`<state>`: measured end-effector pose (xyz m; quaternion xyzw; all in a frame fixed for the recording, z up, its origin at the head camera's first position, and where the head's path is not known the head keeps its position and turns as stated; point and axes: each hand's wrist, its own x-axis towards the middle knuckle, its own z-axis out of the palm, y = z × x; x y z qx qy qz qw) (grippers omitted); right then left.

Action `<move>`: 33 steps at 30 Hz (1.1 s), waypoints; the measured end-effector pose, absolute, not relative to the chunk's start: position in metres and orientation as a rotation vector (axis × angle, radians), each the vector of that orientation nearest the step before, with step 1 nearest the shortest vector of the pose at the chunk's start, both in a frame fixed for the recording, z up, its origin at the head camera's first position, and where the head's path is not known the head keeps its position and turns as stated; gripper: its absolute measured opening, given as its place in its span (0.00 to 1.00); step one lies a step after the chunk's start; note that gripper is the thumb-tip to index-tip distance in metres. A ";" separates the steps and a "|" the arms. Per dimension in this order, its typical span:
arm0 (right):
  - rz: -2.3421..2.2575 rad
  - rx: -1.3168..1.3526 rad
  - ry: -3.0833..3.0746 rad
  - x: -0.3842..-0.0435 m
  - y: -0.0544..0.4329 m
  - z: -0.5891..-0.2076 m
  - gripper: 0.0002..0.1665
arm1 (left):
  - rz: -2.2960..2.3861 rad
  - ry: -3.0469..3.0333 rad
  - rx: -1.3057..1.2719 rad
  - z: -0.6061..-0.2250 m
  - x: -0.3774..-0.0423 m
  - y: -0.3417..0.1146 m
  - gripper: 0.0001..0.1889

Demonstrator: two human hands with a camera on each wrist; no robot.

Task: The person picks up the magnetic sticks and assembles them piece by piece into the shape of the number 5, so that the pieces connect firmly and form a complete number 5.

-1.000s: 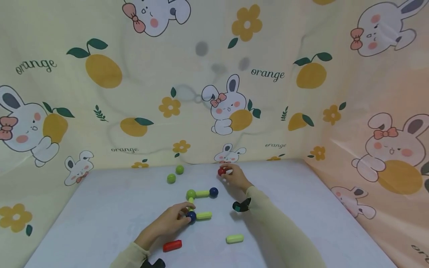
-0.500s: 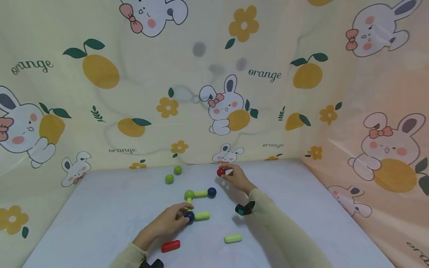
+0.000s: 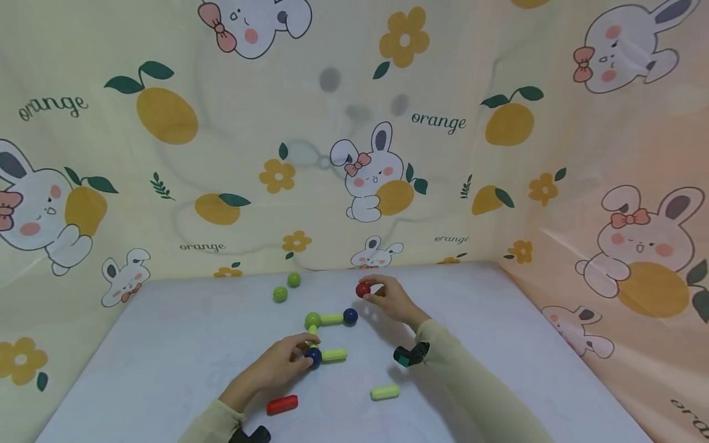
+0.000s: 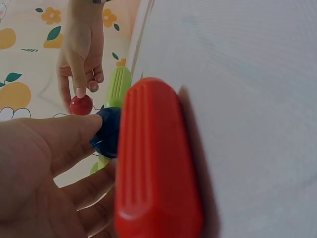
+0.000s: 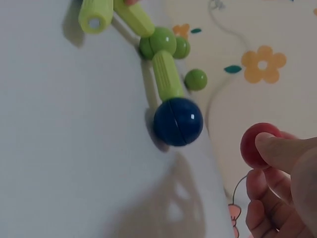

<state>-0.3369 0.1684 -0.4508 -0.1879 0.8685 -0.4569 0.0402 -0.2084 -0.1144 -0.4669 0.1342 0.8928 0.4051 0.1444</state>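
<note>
Between thumb and fingertips my right hand [image 3: 394, 301] pinches a red ball [image 3: 362, 290], up from the white table. My left hand [image 3: 279, 363] grips a dark blue ball [image 3: 313, 357] at the near corner of a joined piece. That piece links the held ball, a green ball [image 3: 312, 320] and a second blue ball [image 3: 350, 317] with light green rods. One rod [image 3: 335, 355] points right from the held ball, its far end bare; in the right wrist view that rod [image 5: 95, 17] shows a round metallic spot in its end.
A red rod [image 3: 282, 405] lies just in front of my left hand, and looms large in the left wrist view. A loose light green rod [image 3: 384, 392] lies nearer me, right of centre. Two green balls [image 3: 280, 294] sit at the back, before a printed cloth backdrop [image 3: 249, 154].
My right hand has drawn slightly nearer with the red ball, away from the backdrop. The left hand keeps its hold on the blue ball, and the joined piece stays put.
</note>
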 end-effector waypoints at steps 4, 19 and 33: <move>-1.395 -0.609 2.644 -0.328 0.168 -0.450 0.24 | 1.168 2.572 0.384 -0.467 -0.208 -0.114 0.20; -1.354 -0.787 2.481 -0.283 0.172 -0.455 0.20 | 1.163 2.574 0.393 -0.467 -0.208 -0.114 0.20; -1.230 -0.798 2.356 -0.265 0.177 -0.473 0.17 | 1.177 2.571 0.400 -0.467 -0.208 -0.114 0.20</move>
